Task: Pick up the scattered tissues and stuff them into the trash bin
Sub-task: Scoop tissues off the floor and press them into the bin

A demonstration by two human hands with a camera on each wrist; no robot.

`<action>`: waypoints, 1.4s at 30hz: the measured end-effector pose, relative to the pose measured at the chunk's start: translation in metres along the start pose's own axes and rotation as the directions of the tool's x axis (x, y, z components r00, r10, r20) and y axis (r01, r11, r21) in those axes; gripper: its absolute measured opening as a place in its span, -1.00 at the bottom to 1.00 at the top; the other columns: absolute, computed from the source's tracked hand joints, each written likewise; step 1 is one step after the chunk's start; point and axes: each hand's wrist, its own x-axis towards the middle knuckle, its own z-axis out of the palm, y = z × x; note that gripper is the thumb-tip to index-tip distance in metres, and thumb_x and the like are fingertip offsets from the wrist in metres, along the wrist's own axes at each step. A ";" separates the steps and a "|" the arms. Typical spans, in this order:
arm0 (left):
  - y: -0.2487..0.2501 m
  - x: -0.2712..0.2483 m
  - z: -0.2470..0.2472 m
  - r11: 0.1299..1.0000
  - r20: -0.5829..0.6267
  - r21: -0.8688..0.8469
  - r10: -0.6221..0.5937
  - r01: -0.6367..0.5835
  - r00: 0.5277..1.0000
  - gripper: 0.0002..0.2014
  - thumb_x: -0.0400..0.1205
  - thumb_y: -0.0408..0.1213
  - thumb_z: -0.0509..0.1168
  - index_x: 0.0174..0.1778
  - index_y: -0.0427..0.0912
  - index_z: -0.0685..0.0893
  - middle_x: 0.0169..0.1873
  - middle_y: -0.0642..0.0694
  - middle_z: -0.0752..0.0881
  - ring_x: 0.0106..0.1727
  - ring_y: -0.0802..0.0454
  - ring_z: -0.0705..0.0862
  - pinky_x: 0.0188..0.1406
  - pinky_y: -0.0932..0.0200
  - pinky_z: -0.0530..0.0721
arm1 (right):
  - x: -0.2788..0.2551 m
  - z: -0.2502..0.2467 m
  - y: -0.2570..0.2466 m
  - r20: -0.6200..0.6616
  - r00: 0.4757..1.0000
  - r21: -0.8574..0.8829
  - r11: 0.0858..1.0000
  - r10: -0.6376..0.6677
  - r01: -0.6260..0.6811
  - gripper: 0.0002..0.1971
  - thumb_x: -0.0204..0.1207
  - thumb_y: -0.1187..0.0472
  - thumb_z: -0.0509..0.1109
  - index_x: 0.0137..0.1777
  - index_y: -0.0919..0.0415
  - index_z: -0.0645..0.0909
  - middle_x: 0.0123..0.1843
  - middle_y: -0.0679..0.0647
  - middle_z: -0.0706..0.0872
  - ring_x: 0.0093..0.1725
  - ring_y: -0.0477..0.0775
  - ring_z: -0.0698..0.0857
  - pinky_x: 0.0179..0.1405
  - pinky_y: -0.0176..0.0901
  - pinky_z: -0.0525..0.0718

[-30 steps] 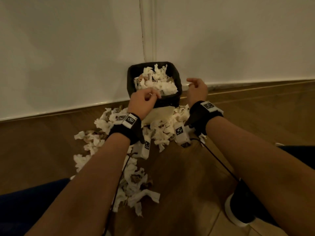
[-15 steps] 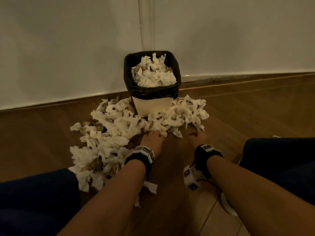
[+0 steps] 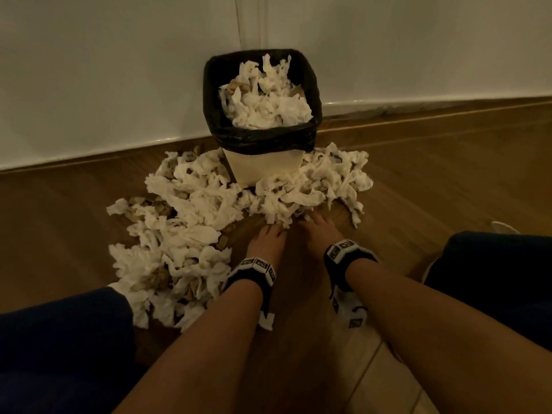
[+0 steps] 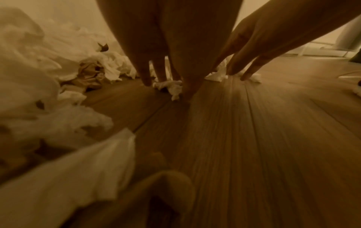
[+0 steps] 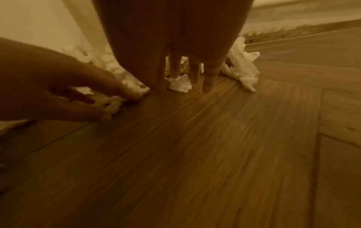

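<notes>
A cream trash bin (image 3: 263,168) with a black liner stands against the wall, heaped with white tissues (image 3: 265,106). Many crumpled tissues (image 3: 203,204) lie around its base, mostly left and front. Both hands are down on the floor at the pile's near edge. My left hand (image 3: 273,231) points straight fingers down around a small tissue (image 4: 175,92), touching it. My right hand (image 3: 313,218) is beside it, its straight fingers (image 5: 208,86) spread over another tissue (image 5: 180,84). Neither tissue is lifted.
A white wall (image 3: 119,70) with a baseboard runs behind the bin. My knees in dark trousers are at lower left (image 3: 59,339) and at right (image 3: 493,264). Bare wooden floor (image 3: 448,180) stretches to the right of the pile.
Both hands have come down from the bin's rim to the floor. In the last half second they moved closer together and forward to the pile's edge.
</notes>
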 end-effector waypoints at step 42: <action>-0.020 -0.018 -0.071 -0.265 0.331 -0.936 -0.449 0.230 0.830 -0.57 0.72 -0.55 -0.10 0.52 -0.39 0.31 -0.26 -0.04 0.49 -0.40 0.14 0.35 -0.42 0.29 0.32 | -0.036 -0.038 0.014 0.283 0.874 0.958 -0.082 0.394 -0.274 -0.62 0.59 0.07 0.31 0.32 0.25 0.46 0.09 0.17 0.56 0.21 0.28 0.62 0.22 0.16 0.66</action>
